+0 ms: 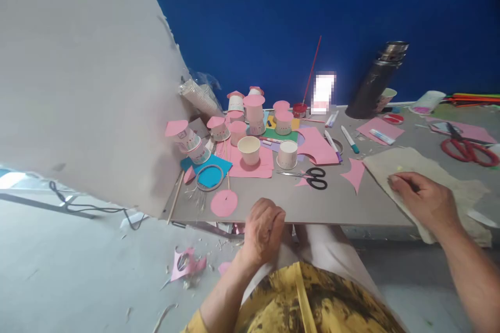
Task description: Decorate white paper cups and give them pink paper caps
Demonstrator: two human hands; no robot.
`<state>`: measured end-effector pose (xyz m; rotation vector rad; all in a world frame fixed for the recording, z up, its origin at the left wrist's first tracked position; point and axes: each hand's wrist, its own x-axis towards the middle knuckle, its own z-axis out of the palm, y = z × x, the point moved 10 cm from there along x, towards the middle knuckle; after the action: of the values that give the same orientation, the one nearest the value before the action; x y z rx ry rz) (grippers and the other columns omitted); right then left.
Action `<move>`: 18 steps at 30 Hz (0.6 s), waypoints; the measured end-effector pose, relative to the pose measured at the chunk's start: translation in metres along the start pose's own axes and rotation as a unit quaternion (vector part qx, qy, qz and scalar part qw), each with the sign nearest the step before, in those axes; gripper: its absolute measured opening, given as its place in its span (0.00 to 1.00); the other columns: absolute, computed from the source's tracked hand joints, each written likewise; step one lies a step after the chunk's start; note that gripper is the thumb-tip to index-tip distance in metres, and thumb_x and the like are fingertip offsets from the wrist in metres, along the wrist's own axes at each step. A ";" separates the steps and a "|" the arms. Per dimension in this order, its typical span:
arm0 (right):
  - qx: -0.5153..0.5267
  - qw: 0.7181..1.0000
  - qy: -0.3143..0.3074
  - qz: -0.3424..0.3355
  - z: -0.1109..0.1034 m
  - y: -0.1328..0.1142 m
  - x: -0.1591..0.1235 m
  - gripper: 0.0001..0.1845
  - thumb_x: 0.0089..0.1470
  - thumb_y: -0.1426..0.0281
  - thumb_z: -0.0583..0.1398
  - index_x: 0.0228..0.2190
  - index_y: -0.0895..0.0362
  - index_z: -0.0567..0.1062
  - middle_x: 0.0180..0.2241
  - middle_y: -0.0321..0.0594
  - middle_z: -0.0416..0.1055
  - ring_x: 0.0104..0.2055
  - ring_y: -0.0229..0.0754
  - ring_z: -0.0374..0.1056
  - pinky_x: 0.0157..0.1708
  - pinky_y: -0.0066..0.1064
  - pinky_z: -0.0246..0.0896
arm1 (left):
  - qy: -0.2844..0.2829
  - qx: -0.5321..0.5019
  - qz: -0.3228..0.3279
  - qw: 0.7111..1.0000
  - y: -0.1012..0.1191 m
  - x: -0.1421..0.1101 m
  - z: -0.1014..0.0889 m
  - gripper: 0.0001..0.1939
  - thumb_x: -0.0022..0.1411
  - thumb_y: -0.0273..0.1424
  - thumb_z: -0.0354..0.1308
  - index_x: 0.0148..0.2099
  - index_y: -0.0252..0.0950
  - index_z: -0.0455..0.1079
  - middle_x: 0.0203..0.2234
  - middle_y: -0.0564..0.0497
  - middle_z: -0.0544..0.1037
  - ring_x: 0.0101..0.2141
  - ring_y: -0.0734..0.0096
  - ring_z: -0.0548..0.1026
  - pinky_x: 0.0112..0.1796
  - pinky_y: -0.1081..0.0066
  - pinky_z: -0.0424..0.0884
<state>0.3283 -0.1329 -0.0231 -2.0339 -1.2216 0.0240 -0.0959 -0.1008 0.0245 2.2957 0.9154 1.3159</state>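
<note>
My left hand (264, 230) rests at the near edge of the grey table (336, 203), its fingers curled under so that anything inside them is hidden. A pink paper disc (224, 203) lies just left of it. My right hand (424, 200) lies flat, palm down, on a beige cloth (417, 164) at the table's right. Black-handled scissors (316, 177) sit between my hands, beside a pink paper cutout (355, 173). Plain paper cups (249, 150) stand on pink paper further back.
Several cups with pink paper lids (253, 106) cluster at the back left beside a stack of cups (197, 94). Markers (349, 139), a dark flask (375, 83), red scissors (466, 148) and a red paint pot (299, 110) lie behind. A grey board (86, 78) leans on the left. Paper scraps (186, 264) litter the floor.
</note>
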 end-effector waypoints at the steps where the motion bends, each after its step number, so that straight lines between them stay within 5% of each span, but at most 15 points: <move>1: -0.009 1.000 0.002 -0.003 0.000 -0.003 0.000 0.13 0.54 0.56 0.60 0.32 0.50 0.79 0.31 0.48 0.81 0.33 0.53 0.76 0.35 0.39 0.64 | 0.017 -0.006 -0.003 1.000 -0.001 -0.005 -0.013 0.10 0.70 0.24 0.50 0.37 0.38 0.70 0.27 0.47 0.75 0.32 0.64 0.73 0.34 0.64 0.69; 5: -0.008 1.000 0.002 -0.001 0.001 -0.011 -0.001 0.17 0.52 0.54 0.58 0.31 0.53 0.79 0.29 0.46 0.80 0.32 0.51 0.75 0.35 0.38 0.64 | 0.072 0.051 0.000 0.996 -0.008 -0.028 -0.061 0.10 0.67 0.20 0.54 0.42 0.39 0.72 0.34 0.46 0.78 0.39 0.63 0.77 0.40 0.63 0.73; 8: -0.024 1.000 0.010 -0.002 0.001 -0.019 0.000 0.17 0.53 0.55 0.57 0.31 0.53 0.79 0.28 0.42 0.80 0.31 0.48 0.75 0.34 0.35 0.64 | 0.075 0.095 0.015 0.992 -0.017 -0.039 -0.074 0.10 0.66 0.20 0.54 0.42 0.39 0.73 0.37 0.46 0.79 0.41 0.62 0.78 0.41 0.63 0.73; 13: 0.027 0.997 -0.054 -0.040 0.020 -0.073 0.006 0.16 0.58 0.59 0.56 0.38 0.53 0.81 0.35 0.41 0.82 0.32 0.45 0.75 0.34 0.32 0.65 | 0.079 0.105 0.044 0.990 -0.021 -0.027 -0.061 0.09 0.66 0.19 0.55 0.42 0.37 0.72 0.36 0.45 0.78 0.42 0.63 0.77 0.43 0.63 0.72; 18: -0.070 0.991 -0.115 -0.012 0.058 -0.127 0.015 0.12 0.61 0.61 0.58 0.41 0.51 0.78 0.38 0.39 0.82 0.39 0.47 0.76 0.37 0.32 0.62 | 0.075 0.077 0.057 0.993 -0.016 0.010 -0.028 0.09 0.67 0.20 0.53 0.40 0.38 0.72 0.34 0.46 0.78 0.41 0.62 0.77 0.41 0.63 0.73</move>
<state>0.2196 -0.0542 0.0171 -2.1839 -1.4241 0.1712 -0.1217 -0.0836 0.0358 2.4222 0.9785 1.5338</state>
